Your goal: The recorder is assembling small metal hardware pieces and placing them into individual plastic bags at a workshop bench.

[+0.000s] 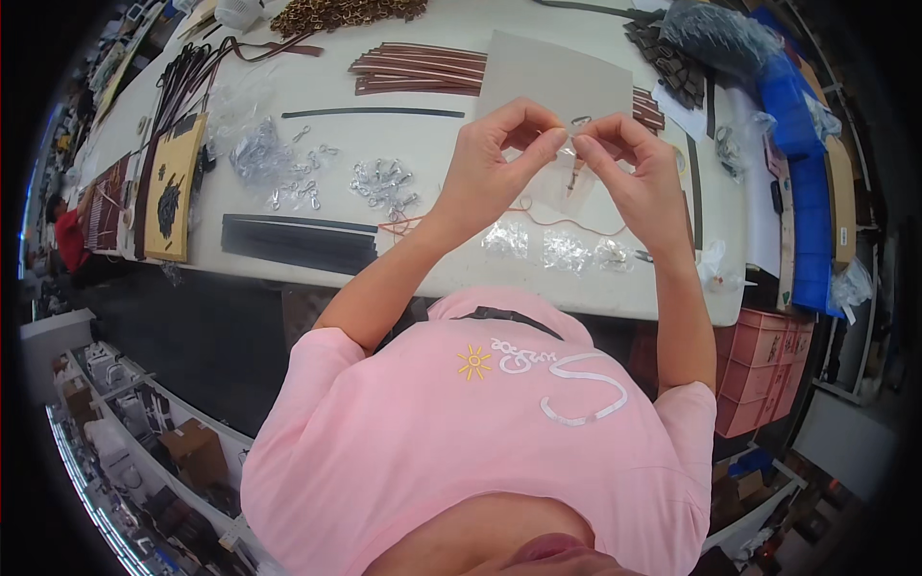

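Over the white table [451, 274], both my hands are raised close together with fingertips pinched. My left hand [504, 163] and my right hand [634, 163] hold the upper edge of a small clear plastic bag [569, 188] between thumb and fingers. Something small and brown shows inside the bag; its kind is hard to make out. A small metal ring-like piece [580, 121] appears just beyond the fingertips, against a grey board [547, 72]. Below the hands, a thin reddish cord [576, 224] trails across the table past several shiny clear packets [565, 252].
Left of my hands lie metal snap hooks [382, 182], crumpled clear bags [257, 149] and dark strips [298, 245]. Brown strips [418, 69] and a chain heap [336, 13] lie farther back. Blue bins [802, 115] line the right; a person in red [69, 235] is far left.
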`<state>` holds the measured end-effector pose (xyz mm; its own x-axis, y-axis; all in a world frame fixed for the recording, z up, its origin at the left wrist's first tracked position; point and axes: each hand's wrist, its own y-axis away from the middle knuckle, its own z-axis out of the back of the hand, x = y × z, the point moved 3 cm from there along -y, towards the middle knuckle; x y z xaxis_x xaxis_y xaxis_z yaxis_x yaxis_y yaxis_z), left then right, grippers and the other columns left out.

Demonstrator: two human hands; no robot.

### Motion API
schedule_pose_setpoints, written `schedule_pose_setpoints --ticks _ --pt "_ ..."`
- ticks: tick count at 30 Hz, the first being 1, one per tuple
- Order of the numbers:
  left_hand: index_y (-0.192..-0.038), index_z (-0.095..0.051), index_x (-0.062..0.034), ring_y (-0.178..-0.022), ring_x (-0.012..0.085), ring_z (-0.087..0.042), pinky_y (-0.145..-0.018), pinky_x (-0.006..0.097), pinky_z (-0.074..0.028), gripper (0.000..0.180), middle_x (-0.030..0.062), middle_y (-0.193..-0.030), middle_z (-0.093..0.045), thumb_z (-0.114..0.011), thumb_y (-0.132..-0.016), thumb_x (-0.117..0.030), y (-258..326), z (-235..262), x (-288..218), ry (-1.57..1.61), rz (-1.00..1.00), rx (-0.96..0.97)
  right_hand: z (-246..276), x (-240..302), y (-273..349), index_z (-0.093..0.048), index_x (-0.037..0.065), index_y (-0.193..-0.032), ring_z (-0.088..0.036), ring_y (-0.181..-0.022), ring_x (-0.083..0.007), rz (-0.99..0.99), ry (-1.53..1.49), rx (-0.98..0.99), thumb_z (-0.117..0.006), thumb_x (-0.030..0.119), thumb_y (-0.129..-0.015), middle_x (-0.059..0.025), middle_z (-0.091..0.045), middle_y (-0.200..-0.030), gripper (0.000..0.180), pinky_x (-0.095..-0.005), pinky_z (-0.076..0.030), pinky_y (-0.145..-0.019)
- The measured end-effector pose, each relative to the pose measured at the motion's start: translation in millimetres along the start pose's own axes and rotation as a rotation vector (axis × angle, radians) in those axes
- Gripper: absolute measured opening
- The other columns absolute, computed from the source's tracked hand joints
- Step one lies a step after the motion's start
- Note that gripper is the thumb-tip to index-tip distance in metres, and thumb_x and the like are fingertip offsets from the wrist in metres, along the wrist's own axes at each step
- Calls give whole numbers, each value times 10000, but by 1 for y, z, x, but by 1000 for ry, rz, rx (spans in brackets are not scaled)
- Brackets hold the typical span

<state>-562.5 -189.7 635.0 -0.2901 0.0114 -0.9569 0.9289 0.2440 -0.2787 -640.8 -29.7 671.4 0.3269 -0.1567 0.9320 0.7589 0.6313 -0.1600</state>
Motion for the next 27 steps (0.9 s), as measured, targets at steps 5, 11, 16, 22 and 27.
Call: schedule_pose_setpoints --ticks 5,11,16,22,27 --pt "-966 -626 -2 -827 71 -614 -780 237 -510 85 17 -897 -651 -670 -939 -69 11 -13 23 -216 -43 18 -3 -27 18 -679 -8 -950 -668 -772 -111 -9 25 -3 -693 118 -915 -35 -702 -822 132 -253 -515 -735" --pt "-922 -609 -1 -786 77 -593 -754 238 -499 98 9 -865 -640 -680 -909 -67 64 -27 73 -297 151 168 -23 -96 81 -650 -11 -925 -603 -772 -82 -279 -134 30 -685 79 -906 -17 -667 -815 99 -249 -479 -737" --pt "-915 -618 -7 -776 83 -624 -727 245 -512 99 14 -831 -650 -690 -902 -74 94 -50 116 5 463 198 -28 -131 121 -671 -13 -917 -671 -766 -130 -357 -38 1 -696 112 -898 -72 -709 -812 129 -277 -516 -726" --pt "-940 -636 -2 -816 83 -657 -729 250 -527 113 22 -855 -676 -686 -927 -103 92 -53 138 -130 478 232 -20 -161 129 -681 -11 -932 -643 -767 -114 -454 -142 -20 -692 93 -902 -54 -706 -833 109 -271 -501 -731" --pt "-926 -648 -5 -790 85 -656 -714 262 -524 111 35 -817 -687 -692 -914 -106 95 -58 144 -127 528 221 -22 -170 125 -677 -2 -945 -611 -777 -90 -432 -91 16 -695 94 -911 -37 -693 -851 104 -251 -485 -732"
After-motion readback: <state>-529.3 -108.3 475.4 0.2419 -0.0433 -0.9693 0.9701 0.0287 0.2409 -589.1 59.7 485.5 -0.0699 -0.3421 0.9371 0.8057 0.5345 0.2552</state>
